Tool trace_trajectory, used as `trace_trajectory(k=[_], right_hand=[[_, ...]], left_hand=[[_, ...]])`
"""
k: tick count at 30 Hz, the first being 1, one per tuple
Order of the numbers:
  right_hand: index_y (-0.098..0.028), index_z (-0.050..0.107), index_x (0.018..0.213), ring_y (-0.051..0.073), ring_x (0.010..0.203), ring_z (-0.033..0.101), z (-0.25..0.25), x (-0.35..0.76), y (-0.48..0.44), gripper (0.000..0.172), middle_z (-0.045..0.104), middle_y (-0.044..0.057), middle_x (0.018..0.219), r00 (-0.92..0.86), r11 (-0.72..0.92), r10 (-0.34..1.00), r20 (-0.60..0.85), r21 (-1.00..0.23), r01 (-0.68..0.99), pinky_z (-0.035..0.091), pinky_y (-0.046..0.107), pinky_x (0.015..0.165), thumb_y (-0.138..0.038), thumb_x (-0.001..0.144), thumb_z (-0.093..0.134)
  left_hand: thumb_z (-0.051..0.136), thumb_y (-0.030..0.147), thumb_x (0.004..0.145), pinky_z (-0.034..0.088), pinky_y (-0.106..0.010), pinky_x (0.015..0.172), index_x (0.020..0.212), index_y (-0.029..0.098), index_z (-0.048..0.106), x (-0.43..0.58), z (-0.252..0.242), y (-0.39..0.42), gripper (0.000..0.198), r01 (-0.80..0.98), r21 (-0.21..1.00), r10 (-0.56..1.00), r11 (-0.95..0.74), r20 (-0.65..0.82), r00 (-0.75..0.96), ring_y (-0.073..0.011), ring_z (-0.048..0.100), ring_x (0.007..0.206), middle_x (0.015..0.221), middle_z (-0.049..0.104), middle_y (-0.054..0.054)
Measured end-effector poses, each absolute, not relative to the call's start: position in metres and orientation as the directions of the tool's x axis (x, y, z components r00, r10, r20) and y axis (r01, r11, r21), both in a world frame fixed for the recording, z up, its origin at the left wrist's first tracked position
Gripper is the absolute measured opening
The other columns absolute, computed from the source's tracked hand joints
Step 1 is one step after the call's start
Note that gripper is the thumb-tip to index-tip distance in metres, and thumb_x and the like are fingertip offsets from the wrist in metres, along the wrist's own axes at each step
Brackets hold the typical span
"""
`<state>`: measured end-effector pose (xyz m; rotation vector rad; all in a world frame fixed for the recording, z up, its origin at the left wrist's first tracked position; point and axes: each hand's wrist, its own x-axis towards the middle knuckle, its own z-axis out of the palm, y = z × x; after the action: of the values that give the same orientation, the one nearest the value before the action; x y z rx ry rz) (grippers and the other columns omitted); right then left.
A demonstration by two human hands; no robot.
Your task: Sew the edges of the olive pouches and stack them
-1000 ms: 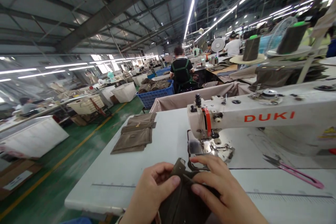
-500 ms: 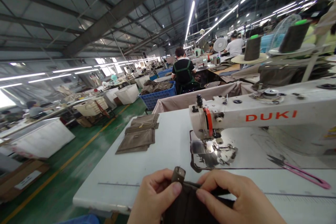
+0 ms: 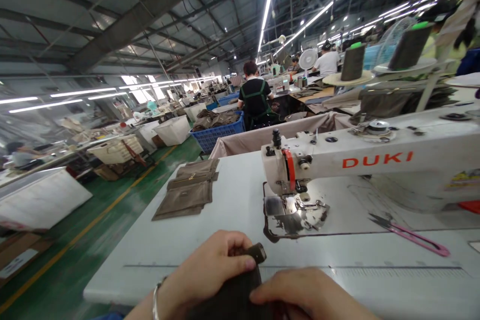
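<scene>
My left hand (image 3: pixel 204 272) is closed on a dark olive fabric piece (image 3: pixel 240 290) at the near edge of the white sewing table (image 3: pixel 232 210), thumb pinching a small tab at its top. My right hand (image 3: pixel 303 294) lies over the same fabric from the right, fingers curled down on it. A white DUKI sewing machine (image 3: pixel 360 160) stands just beyond, its needle plate (image 3: pixel 296 210) lit and bare. A stack of olive fabric pieces (image 3: pixel 189 187) lies on the table's far left.
Pink-handled thread snips (image 3: pixel 408 234) lie on the table to the right. Thread cones (image 3: pixel 352 62) stand on a rack behind the machine. A blue crate (image 3: pixel 217 135) of fabric, white bins and other workers at benches sit beyond. Green floor aisle to the left.
Both hands have pulled the fabric piece back toward me and lower, away from the needle plate. The right hand now lies flatter over it.
</scene>
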<state>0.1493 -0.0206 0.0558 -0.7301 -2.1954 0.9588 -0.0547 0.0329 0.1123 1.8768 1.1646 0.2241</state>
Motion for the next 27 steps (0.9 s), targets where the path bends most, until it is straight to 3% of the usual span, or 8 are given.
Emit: trace_trajectory(k=[3,5,7,10,15,18,21,27], right_hand=[[-0.024,0.063,0.107,0.015,0.075,0.063,0.026,0.149,-0.002,0.029,0.068,-0.001,0.086,-0.638,0.685,0.710,0.299,-0.502,0.528,0.048,0.021,0.066,-0.011,0.080,0.061],[-0.022,0.066,0.097,0.019,0.081,0.061,0.013,0.154,0.018,0.016,0.065,0.003,0.087,-0.574,0.655,0.754,0.320,-0.301,0.693,0.049,0.028,0.070,-0.013,0.085,0.058],[-0.018,0.066,0.094,0.024,0.092,0.058,0.009,0.164,0.040,0.016,0.062,0.008,0.096,-0.528,0.614,0.777,0.343,-0.227,0.756,0.048,0.037,0.079,-0.013,0.089,0.053],[-0.016,0.066,0.096,0.025,0.100,0.055,0.013,0.185,0.064,0.018,0.062,0.010,0.101,-0.553,0.629,0.765,0.330,-0.198,0.752,0.045,0.040,0.089,-0.010,0.089,0.051],[-0.018,0.064,0.102,0.021,0.104,0.056,0.012,0.212,0.061,0.019,0.065,0.007,0.104,-0.641,0.705,0.704,0.305,-0.193,0.683,0.043,0.035,0.096,-0.013,0.089,0.051],[-0.017,0.061,0.111,0.018,0.110,0.054,0.004,0.217,0.052,0.026,0.065,0.006,0.109,-0.617,0.718,0.689,0.379,-0.243,0.653,0.038,0.034,0.101,-0.010,0.090,0.046],[-0.017,0.061,0.109,0.018,0.111,0.054,-0.001,0.216,0.050,0.026,0.065,0.006,0.109,-0.598,0.715,0.691,0.405,-0.267,0.646,0.038,0.034,0.101,-0.010,0.088,0.047],[-0.017,0.063,0.101,0.020,0.107,0.057,0.002,0.210,0.053,0.022,0.066,0.006,0.108,-0.571,0.669,0.739,0.359,-0.283,0.688,0.042,0.037,0.094,-0.010,0.085,0.049]], left_hand=[[0.059,0.022,0.083,0.043,-0.026,0.067,0.080,0.016,0.062,-0.030,0.088,0.070,0.007,0.780,0.499,0.854,-0.377,-0.139,0.501,-0.0181,0.057,0.076,0.078,0.062,-0.001],[0.059,0.017,0.082,0.043,-0.034,0.081,0.082,0.016,0.061,-0.008,0.068,0.097,0.002,0.809,0.424,0.887,-0.407,-0.028,0.461,-0.0230,0.056,0.090,0.088,0.062,-0.005],[0.059,0.017,0.084,0.039,-0.043,0.091,0.092,0.014,0.061,0.012,0.052,0.123,0.008,0.833,0.355,0.902,-0.424,0.078,0.426,-0.0289,0.051,0.104,0.102,0.059,-0.011],[0.060,0.022,0.087,0.034,-0.051,0.098,0.104,0.013,0.059,0.033,0.041,0.149,0.020,0.838,0.293,0.887,-0.460,0.182,0.424,-0.0326,0.045,0.115,0.115,0.055,-0.016],[0.057,0.018,0.091,0.045,-0.037,0.092,0.091,0.019,0.066,0.039,0.038,0.135,0.009,0.746,0.284,0.796,-0.602,0.142,0.589,-0.0230,0.057,0.098,0.098,0.064,-0.005],[0.057,0.009,0.088,0.044,-0.035,0.099,0.104,0.020,0.063,0.032,0.035,0.111,0.020,0.675,0.280,0.724,-0.683,0.132,0.677,-0.0207,0.055,0.105,0.108,0.062,-0.003],[0.057,0.003,0.086,0.041,-0.035,0.106,0.124,0.020,0.054,0.023,0.033,0.104,0.042,0.618,0.273,0.667,-0.738,0.156,0.728,-0.0199,0.051,0.115,0.122,0.057,-0.004],[0.053,0.010,0.091,0.039,-0.037,0.108,0.128,0.022,0.051,0.016,0.030,0.124,0.039,0.517,0.305,0.580,-0.800,0.173,0.796,-0.0195,0.050,0.120,0.126,0.057,-0.005]])
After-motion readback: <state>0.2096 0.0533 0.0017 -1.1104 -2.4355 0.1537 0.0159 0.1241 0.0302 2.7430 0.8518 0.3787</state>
